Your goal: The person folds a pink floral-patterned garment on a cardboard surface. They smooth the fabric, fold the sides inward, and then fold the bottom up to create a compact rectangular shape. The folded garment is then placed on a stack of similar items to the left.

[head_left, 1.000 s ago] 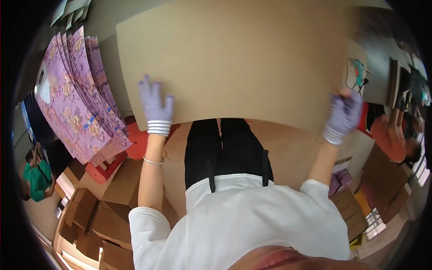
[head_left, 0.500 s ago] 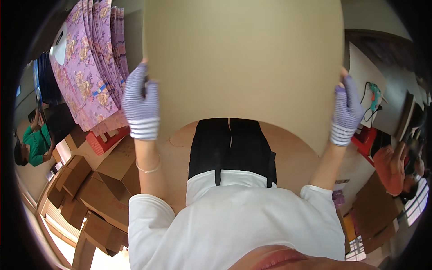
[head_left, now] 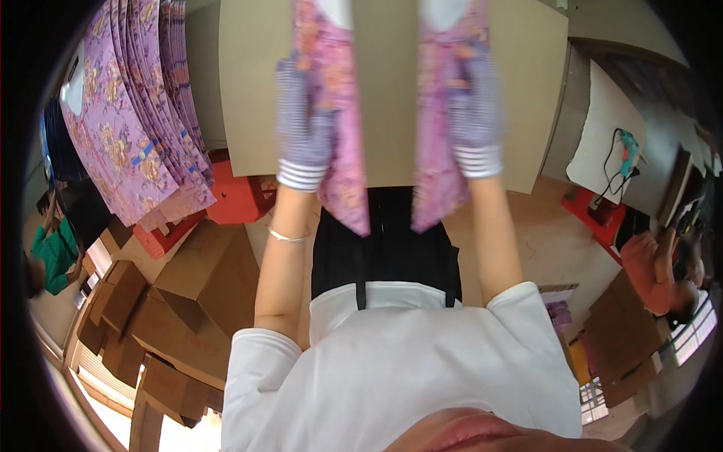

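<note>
My left hand (head_left: 301, 124), in a lavender striped glove, is at the outer edge of a purple floral panel (head_left: 343, 139). Opposite it, my right hand (head_left: 478, 120), gloved alike, holds a matching floral panel (head_left: 437, 151). Both hands look closed on their panels, though motion blurs the fingers. The panels stand apart and taper to points near me; a white patch shows at the far end of each. Beneath and between them is a large plain tan board (head_left: 388, 113). Whether panels and board are one piece, I cannot tell.
Several floral sheets (head_left: 120, 113) hang or stand in a stack at left, above red stools (head_left: 233, 188). Cardboard boxes (head_left: 203, 271) fill the lower left. A teal glue gun (head_left: 626, 151) with a cord lies at right. People sit at far left (head_left: 56, 245) and far right (head_left: 651, 275).
The plain tan sheet I held wide by its sides no longer fills the foreground. My hands have come inward, now with floral panels in them and a tan board below.
</note>
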Demonstrator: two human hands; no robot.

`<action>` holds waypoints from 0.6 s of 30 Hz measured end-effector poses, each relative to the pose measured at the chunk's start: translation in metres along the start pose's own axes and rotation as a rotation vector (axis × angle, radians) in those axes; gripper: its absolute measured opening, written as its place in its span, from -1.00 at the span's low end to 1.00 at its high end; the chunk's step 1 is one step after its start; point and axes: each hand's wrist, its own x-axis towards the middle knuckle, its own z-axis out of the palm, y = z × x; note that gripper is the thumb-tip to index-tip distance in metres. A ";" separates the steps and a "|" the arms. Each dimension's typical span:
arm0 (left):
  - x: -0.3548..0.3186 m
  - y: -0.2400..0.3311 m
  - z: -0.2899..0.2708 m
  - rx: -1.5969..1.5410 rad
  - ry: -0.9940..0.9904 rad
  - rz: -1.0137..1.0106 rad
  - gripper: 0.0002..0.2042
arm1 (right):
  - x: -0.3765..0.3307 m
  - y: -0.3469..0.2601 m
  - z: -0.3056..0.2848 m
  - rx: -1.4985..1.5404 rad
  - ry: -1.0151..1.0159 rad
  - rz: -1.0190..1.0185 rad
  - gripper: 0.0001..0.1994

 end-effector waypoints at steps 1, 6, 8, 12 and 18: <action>-0.003 -0.008 -0.015 -0.310 -0.031 -0.148 -0.40 | -0.010 0.020 -0.025 0.282 0.025 0.208 -0.63; -0.001 -0.015 -0.015 -0.398 -0.161 -0.274 -0.33 | -0.007 0.009 -0.029 0.412 0.009 0.366 -0.63; -0.007 -0.019 0.018 0.320 -0.280 -0.011 -0.31 | -0.006 -0.003 -0.015 0.345 -0.024 0.344 -0.65; -0.001 0.009 0.069 0.982 -0.421 -0.035 -0.33 | -0.008 -0.006 0.022 -0.375 -0.110 0.111 -0.57; -0.008 -0.005 -0.009 -0.204 -0.142 -0.125 -0.19 | -0.016 0.030 -0.048 0.623 0.002 0.510 -0.41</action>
